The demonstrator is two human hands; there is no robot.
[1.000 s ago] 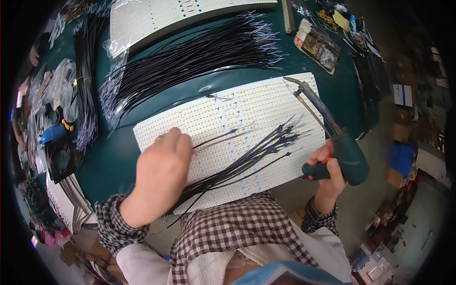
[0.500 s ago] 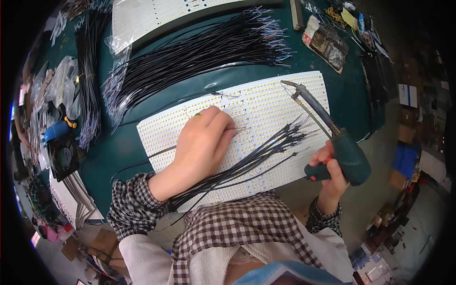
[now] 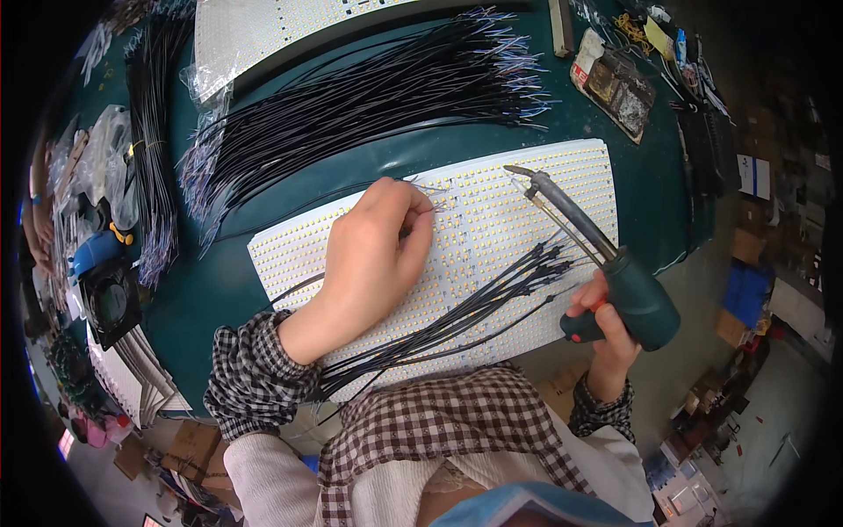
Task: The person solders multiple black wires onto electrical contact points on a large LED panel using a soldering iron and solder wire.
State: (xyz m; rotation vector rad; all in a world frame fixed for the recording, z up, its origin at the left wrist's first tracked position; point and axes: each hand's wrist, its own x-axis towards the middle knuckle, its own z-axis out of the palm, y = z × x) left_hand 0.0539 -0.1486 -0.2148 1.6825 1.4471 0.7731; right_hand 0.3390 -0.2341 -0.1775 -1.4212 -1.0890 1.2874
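My left hand (image 3: pixel 373 250) rests over a white LED board (image 3: pixel 544 193) dotted with yellow chips, its fingers pinched near the far middle. A black cable (image 3: pixel 299 288) runs in under this hand, and thin wire ends show by the fingertips; the grip itself is partly hidden. My right hand (image 3: pixel 610 338) is closed round the handle of a green soldering gun (image 3: pixel 641 294). The gun's dark tip points up and left above the board's right half, apart from the left fingers. A bundle of short black cables (image 3: pixel 457 321) lies across the near part of the board.
Long black cables (image 3: pixel 351 123) with stripped ends lie beyond the board on the green table (image 3: pixel 206 329). Another tied bundle (image 3: pixel 154 149) lies at left, near a small black fan (image 3: pixel 110 303). A grimy open box (image 3: pixel 615 88) sits far right. More boards (image 3: pixel 290 35) are stacked at the back.
My left hand has shifted toward the board's far edge, fingers still pinched. The soldering gun's tip has moved slightly left and nearer to me. The whole view has shifted a little.
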